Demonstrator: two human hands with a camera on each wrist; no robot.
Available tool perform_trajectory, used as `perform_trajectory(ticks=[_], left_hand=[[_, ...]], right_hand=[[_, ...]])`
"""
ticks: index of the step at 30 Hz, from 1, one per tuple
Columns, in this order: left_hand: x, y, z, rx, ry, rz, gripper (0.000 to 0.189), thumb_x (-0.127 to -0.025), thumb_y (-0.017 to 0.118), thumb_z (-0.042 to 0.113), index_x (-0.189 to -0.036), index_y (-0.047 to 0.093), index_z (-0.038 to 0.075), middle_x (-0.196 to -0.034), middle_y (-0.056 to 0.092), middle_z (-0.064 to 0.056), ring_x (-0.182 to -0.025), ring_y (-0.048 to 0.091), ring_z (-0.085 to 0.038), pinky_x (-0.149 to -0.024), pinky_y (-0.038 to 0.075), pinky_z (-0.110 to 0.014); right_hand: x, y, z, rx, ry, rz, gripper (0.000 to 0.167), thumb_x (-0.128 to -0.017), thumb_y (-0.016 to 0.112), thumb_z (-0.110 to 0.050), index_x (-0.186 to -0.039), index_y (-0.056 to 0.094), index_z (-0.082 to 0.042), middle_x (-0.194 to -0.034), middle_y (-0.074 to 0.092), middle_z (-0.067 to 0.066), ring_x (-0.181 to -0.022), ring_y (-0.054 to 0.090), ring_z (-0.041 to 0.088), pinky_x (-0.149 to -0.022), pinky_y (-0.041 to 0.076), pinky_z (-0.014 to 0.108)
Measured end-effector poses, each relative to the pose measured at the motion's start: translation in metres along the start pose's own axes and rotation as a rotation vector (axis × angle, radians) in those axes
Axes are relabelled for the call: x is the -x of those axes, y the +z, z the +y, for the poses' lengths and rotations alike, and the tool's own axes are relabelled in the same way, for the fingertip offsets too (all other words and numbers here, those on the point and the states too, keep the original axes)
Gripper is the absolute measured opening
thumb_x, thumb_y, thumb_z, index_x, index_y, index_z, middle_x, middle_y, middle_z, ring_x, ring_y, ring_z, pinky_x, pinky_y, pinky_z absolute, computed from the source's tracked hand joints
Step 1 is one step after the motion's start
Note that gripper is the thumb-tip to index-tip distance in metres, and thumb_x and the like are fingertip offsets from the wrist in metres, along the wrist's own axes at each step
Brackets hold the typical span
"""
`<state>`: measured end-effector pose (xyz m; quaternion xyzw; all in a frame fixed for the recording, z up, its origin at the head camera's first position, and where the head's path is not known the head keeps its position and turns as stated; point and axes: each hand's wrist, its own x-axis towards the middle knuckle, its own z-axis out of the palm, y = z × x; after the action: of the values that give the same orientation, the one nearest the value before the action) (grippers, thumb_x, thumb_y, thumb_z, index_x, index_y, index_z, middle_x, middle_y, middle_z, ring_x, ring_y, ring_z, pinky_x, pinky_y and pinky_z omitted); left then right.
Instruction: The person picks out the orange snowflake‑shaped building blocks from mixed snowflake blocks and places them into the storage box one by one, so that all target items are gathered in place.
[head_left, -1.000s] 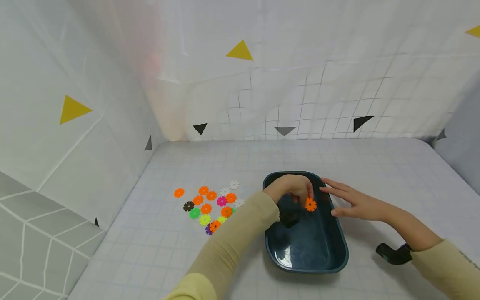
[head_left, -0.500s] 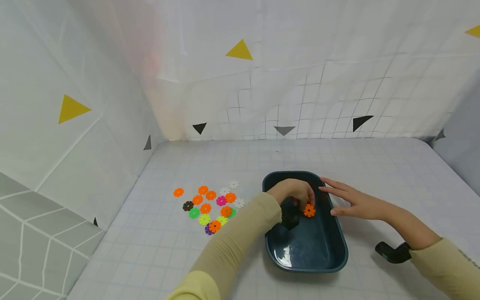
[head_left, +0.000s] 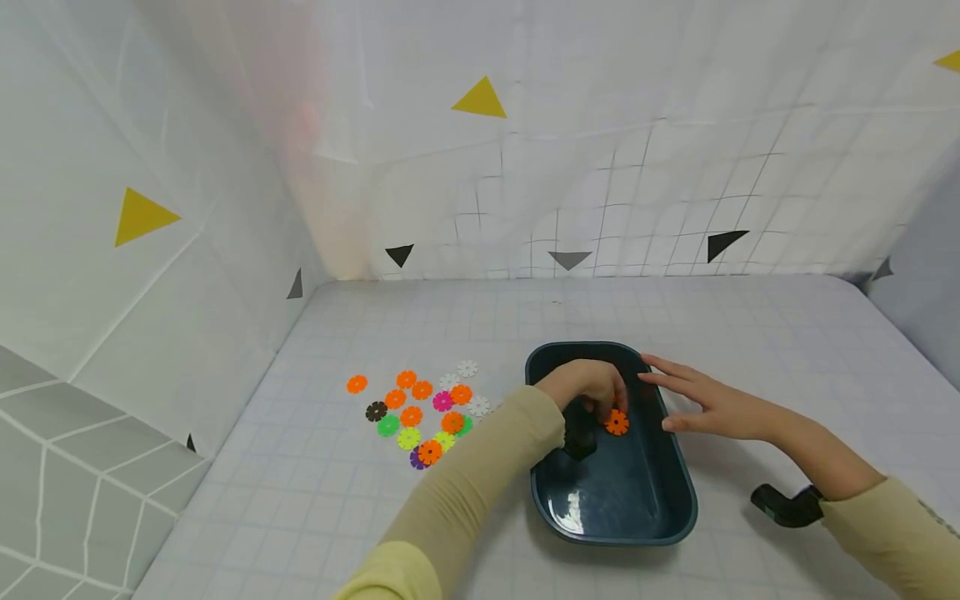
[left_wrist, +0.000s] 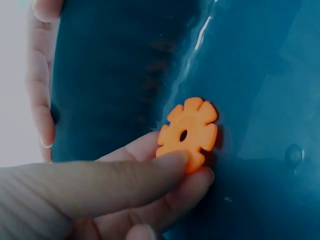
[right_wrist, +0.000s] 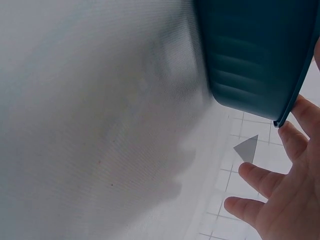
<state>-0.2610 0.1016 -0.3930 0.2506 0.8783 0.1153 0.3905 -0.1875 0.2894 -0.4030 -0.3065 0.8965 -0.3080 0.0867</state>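
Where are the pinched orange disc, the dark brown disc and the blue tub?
Pinched orange disc [left_wrist: 194,132], left wrist view: its flat face.
Dark brown disc [head_left: 377,412], head view: its middle.
Blue tub [head_left: 618,483], head view: bare floor.

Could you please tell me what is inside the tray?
An orange disc, pinched by the left hand, is inside the tray. The hand and a black object at its wrist hide part of the tray; anything beneath them cannot be seen.

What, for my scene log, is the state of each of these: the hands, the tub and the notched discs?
Left hand: inside the tub, pinching one orange disc.
Orange disc: pinched, inside the tub.
Right hand: spread, at the tub's rim.
Tub: upright, uncovered.
Loose discs: scattered on the table, some overlapping.
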Motion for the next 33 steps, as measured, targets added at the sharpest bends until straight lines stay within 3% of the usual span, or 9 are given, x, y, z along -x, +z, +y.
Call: perform_trajectory(ticks=[7, 19, 26, 33], left_hand=[[0.001, 0.001, 0.0, -0.014, 0.001, 0.058, 0.025, -0.08, 0.068, 0.003, -0.098, 0.069, 0.02, -0.09, 0.058, 0.007, -0.068, 0.052, -0.011, -0.058, 0.046, -0.019], [0.0, 0.003, -0.001, 0.017, -0.002, 0.09, 0.017, -0.081, 0.068, 0.006, -0.094, 0.069, 0.018, -0.081, 0.062, 0.005, -0.072, 0.057, -0.011, -0.061, 0.046, -0.021], [0.002, 0.001, -0.001, 0.02, 0.015, 0.118, 0.015, -0.079, 0.07, 0.006, -0.087, 0.069, 0.019, -0.08, 0.061, 0.006, -0.072, 0.057, -0.011, -0.061, 0.046, -0.021], [0.016, -0.014, -0.004, 0.041, 0.056, 0.179, 0.012, -0.079, 0.071, 0.012, -0.089, 0.069, 0.018, -0.078, 0.063, 0.007, -0.071, 0.057, -0.011, -0.063, 0.048, -0.023]], right_hand=[[0.0, 0.001, 0.001, -0.005, 0.001, 0.0, 0.062, -0.084, 0.064, -0.026, -0.138, 0.038, -0.007, -0.149, 0.019, 0.019, -0.129, 0.021, 0.039, -0.091, 0.021, 0.071], [0.0, 0.0, 0.003, -0.013, -0.008, -0.006, 0.062, -0.085, 0.064, -0.026, -0.139, 0.037, -0.009, -0.15, 0.018, 0.016, -0.133, 0.018, 0.021, -0.092, 0.022, 0.069], [-0.001, 0.001, 0.002, -0.014, 0.001, -0.006, 0.063, -0.085, 0.064, -0.026, -0.139, 0.038, -0.009, -0.15, 0.018, 0.017, -0.132, 0.02, 0.033, -0.092, 0.022, 0.07], [0.0, 0.0, 0.001, -0.023, 0.015, -0.01, 0.063, -0.085, 0.064, -0.026, -0.138, 0.038, -0.007, -0.149, 0.018, 0.019, -0.128, 0.02, 0.043, -0.091, 0.021, 0.071]])
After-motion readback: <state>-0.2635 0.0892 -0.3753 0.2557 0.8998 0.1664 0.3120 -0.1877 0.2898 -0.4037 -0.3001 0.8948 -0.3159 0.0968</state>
